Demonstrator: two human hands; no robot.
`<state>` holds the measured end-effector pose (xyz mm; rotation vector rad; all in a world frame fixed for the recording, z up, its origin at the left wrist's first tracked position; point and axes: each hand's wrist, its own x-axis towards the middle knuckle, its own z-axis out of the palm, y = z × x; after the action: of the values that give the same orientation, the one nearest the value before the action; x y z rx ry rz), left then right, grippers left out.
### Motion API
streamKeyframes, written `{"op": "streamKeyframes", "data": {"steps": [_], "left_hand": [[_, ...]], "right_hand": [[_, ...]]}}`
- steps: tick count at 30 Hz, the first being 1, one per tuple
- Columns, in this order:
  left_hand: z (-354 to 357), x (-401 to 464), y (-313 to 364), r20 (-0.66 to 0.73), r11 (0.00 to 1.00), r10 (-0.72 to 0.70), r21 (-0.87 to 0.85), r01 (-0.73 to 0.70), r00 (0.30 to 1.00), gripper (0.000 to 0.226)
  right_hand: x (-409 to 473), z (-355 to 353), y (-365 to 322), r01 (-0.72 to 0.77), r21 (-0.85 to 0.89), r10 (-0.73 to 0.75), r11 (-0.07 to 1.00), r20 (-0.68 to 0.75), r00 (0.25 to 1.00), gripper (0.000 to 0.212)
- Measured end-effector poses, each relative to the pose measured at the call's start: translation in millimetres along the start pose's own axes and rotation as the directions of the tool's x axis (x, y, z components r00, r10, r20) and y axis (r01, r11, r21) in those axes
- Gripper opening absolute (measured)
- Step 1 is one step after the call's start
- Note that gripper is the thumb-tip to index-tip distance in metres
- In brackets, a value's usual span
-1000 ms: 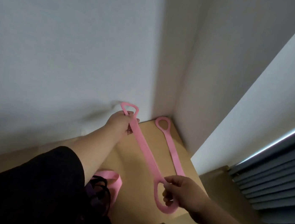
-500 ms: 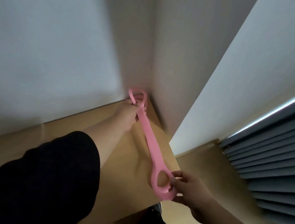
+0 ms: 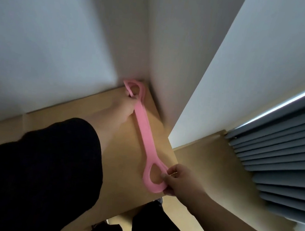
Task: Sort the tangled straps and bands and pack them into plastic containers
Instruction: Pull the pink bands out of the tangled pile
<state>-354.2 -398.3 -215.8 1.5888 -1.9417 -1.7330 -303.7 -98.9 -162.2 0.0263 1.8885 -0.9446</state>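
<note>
Sorting step: left hand (image 3: pixel 124 106) at 11 o'clock and right hand (image 3: pixel 176 179) at 5 o'clock each pinch an end loop of the pink band (image 3: pixel 144 131), stretched over the wooden table (image 3: pixel 120 178). Next move likely needs folding it; no container is visible.

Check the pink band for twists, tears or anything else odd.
Nothing stands out. The pink band runs straight and flat over the wooden tabletop, the left hand gripping near its far loop and the right hand pinching its near loop. No tear shows.

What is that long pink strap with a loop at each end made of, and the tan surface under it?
The long pink looped strap looks like matte rubber or silicone: one smooth moulded piece, flexing where both hands grip its end loops. The tan flat tabletop looks like smooth light wood or laminate; no grain shows, so that is uncertain.
</note>
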Motion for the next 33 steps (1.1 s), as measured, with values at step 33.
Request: {"op": "streamKeyframes", "data": {"steps": [33], "left_hand": [[-63.9, -49.3, 4.3, -0.011, 0.991, 0.013, 0.133, -0.011, 1.0, 0.013]], "right_hand": [[9.3, -1.1, -27.1, 0.151, -0.601, -0.26, 0.785, -0.098, 0.961, 0.02]]}}
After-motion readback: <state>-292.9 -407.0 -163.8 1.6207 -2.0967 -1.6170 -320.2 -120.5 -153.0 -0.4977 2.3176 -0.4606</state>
